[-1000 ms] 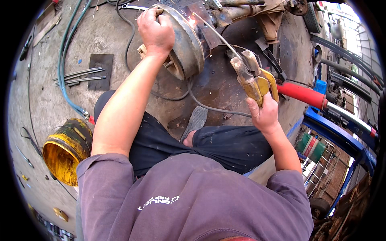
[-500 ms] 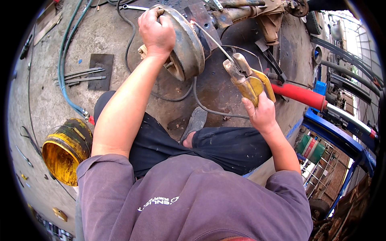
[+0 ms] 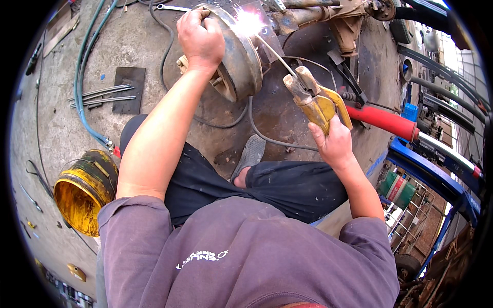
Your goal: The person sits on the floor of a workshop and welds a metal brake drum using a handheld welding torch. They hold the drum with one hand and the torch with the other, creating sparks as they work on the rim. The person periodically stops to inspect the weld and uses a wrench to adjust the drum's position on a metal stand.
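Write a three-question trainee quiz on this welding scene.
1. True or false: the left hand rests on the rusty brake drum.
2. What does the right hand hold? A) a hammer B) a yellow electrode holder C) a paint brush
3. Fill in: the bright spark sits at the tip of the welding ____.

Key: 1 true; 2 B; 3 rod.
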`<control>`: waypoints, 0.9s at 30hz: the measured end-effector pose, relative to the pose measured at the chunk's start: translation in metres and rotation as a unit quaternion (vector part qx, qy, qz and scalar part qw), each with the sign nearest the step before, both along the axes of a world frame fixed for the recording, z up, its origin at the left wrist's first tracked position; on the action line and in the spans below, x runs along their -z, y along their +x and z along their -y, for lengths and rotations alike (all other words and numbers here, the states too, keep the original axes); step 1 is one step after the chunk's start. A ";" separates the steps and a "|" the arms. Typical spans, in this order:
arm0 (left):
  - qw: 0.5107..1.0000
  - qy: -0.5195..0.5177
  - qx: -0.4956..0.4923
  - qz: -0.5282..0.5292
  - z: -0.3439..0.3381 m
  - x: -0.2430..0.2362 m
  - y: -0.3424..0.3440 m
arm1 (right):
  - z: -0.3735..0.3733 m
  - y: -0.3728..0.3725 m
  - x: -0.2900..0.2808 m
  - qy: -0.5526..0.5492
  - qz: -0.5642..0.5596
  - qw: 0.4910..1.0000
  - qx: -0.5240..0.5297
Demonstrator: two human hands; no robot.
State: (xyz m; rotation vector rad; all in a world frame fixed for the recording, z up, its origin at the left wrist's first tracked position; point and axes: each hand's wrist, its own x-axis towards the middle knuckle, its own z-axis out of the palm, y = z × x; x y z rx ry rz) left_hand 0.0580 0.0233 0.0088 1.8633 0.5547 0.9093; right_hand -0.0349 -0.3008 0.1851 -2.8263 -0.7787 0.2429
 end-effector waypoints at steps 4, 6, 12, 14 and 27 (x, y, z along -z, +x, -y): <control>1.000 0.009 -0.001 -0.027 -0.001 0.002 -0.001 | -0.001 0.000 0.001 -0.010 -0.003 1.000 0.005; 1.000 0.000 0.005 -0.007 0.001 0.001 -0.002 | -0.003 0.000 0.000 0.046 0.007 0.999 -0.011; 1.000 -0.004 -0.001 0.006 -0.001 0.000 0.000 | -0.004 -0.002 -0.010 0.061 0.000 0.998 0.010; 1.000 -0.006 -0.001 0.001 0.000 -0.001 0.000 | -0.002 -0.002 -0.010 0.058 -0.005 0.998 0.013; 1.000 0.000 0.008 -0.024 -0.001 -0.002 -0.002 | -0.001 -0.002 -0.004 0.000 -0.011 1.000 0.010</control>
